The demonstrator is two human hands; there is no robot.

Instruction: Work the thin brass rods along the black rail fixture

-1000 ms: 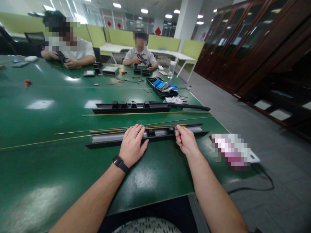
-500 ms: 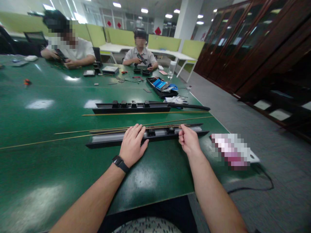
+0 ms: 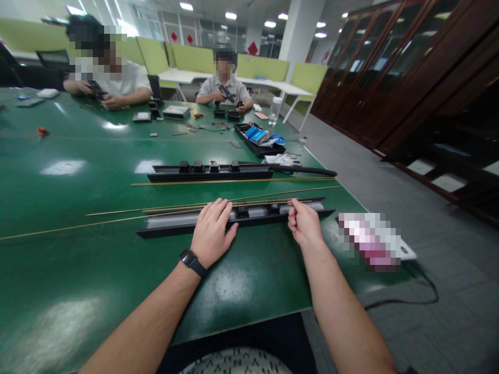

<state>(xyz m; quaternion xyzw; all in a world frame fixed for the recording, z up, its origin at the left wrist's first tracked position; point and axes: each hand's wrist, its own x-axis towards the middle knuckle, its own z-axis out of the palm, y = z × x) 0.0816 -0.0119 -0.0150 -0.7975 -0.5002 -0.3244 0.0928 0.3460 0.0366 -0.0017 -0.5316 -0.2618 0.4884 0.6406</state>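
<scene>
My left hand (image 3: 212, 227) lies palm down across a long black channel-shaped rail (image 3: 171, 223) with a pale inner face. Its fingers are stretched out over the rail's far edge and a thin gold-coloured rod (image 3: 78, 228), which runs out far to the left. Toward the rail's right end, my right hand (image 3: 304, 221) is closed, thumb and forefinger pinching the thin rod. Small black blocks (image 3: 274, 208) sit in the rail between my hands. Just beyond lies a second gold-coloured rod (image 3: 113, 212), slanting past the rail. My left palm hides part of the rail.
Another black rail (image 3: 210, 175) with several blocks lies farther back, a thin rod before it. A black tray (image 3: 261, 150) holds blue items, with gloves (image 3: 283, 159) nearby. At right, a blurred pink-and-white object (image 3: 374, 241) has a cable. Two people sit across the green table (image 3: 97, 275).
My right hand has shifted very slightly to the right, still pinching the rod. My left hand stays flat in the same place on the rail.
</scene>
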